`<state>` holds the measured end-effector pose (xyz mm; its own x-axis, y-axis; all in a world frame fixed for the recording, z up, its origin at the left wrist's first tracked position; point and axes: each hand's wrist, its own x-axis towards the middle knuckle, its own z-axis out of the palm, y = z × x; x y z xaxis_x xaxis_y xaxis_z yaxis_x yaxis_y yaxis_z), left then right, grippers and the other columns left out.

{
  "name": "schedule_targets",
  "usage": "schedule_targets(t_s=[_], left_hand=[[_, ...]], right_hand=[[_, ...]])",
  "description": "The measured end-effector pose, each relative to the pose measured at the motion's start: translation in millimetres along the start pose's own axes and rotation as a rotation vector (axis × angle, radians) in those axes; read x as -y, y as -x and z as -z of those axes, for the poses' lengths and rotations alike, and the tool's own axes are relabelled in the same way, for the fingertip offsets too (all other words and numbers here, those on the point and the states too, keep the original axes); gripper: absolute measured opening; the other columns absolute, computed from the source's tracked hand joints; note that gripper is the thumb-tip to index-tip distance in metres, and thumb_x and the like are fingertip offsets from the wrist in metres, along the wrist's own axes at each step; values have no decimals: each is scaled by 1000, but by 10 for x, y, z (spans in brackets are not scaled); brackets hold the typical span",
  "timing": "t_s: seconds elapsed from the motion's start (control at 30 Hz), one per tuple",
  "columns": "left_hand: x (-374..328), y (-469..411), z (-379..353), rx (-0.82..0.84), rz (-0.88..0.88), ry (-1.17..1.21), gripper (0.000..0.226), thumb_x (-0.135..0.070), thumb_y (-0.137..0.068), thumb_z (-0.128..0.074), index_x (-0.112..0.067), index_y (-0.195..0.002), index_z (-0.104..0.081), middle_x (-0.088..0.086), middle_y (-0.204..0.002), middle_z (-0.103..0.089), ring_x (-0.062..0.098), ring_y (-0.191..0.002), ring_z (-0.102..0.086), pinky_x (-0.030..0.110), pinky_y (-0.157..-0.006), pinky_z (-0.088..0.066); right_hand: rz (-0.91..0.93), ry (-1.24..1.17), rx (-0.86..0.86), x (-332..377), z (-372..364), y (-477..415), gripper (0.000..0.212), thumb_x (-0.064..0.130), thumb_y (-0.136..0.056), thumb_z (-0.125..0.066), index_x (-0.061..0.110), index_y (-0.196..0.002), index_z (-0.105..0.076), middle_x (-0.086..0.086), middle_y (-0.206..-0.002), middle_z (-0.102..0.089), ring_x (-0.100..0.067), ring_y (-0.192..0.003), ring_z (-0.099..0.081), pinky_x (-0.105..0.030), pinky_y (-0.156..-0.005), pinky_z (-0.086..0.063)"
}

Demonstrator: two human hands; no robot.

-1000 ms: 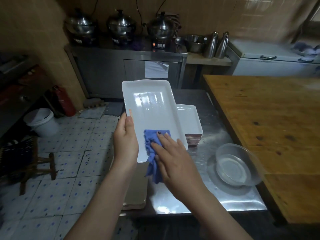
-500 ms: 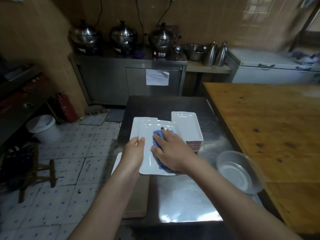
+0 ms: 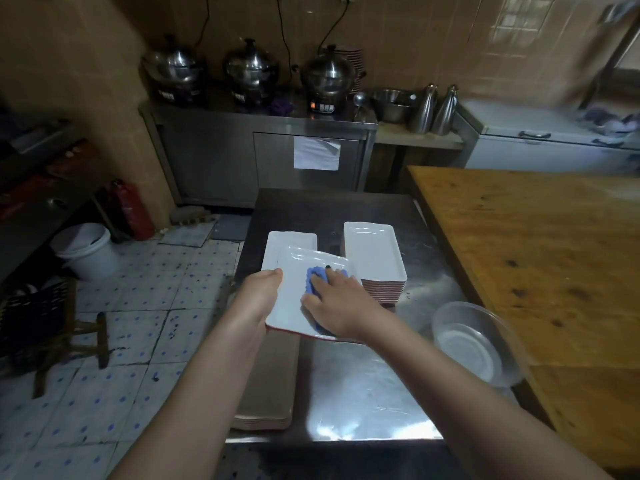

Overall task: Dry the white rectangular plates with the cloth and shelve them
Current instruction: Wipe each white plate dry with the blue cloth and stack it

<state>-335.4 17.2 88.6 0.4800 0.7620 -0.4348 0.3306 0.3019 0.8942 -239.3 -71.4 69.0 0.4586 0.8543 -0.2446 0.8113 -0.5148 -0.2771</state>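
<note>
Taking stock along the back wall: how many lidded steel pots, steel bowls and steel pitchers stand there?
Lidded steel pots: 3
Steel bowl: 1
Steel pitchers: 2
Total: 6

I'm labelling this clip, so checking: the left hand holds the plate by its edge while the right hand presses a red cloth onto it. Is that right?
Not quite: the cloth is blue, not red, as the head view shows. The left hand does hold the plate by its edge while the right hand presses the cloth onto it.
</note>
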Motion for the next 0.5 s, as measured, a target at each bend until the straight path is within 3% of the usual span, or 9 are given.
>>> schedule_targets(t_s=[0.07, 0.2, 0.27, 0.4, 0.5], left_hand=[[-9, -1, -38, -5, -22, 5, 22, -22, -99, -41, -13, -87, -58, 15, -93, -63, 31, -81, -60, 42, -83, -50], [-27, 26, -111, -53, -113, -17, 22, -24, -100, -35, -20, -89, -54, 9, -80, -60, 25, -72, -55, 26, -60, -42], [-39, 56, -134, -41, -125, -12, 21, -24, -100, -36, -21, -89, -53, 9, -83, -60, 25, -74, -56, 26, -62, -42], [-45, 105, -114, -18, -145, -38, 27, -22, -99, -41, -17, -77, -55, 7, -79, -61, 21, -65, -57, 21, -55, -41], [-39, 90, -54, -40, -156, -29, 17, -22, -99, -41, -17, -97, -58, 10, -92, -63, 25, -74, -60, 23, -59, -45]], right_hand=[[57, -59, -8, 77, -22, 12, 55, 33, -101, -28, 11, -150, -18, -13, -158, -8, -29, -145, -6, -42, -115, -5], [187, -64, -105, 118, 27, -168, 49, 27, -101, -24, 14, -149, -24, -11, -156, -18, -29, -142, -14, -38, -113, -11], [169, -42, -108, 49, 53, -273, 50, 28, -102, -22, 17, -150, -18, -10, -159, -11, -27, -145, -8, -37, -115, -7], [58, 72, -165, -170, 97, -379, 51, 36, -102, -16, 18, -149, -18, -8, -158, -15, -26, -144, -15, -39, -115, -11], [19, 26, -136, -266, 69, -280, 52, 39, -101, -15, 17, -147, -22, -6, -156, -18, -25, -141, -19, -40, -114, -15]])
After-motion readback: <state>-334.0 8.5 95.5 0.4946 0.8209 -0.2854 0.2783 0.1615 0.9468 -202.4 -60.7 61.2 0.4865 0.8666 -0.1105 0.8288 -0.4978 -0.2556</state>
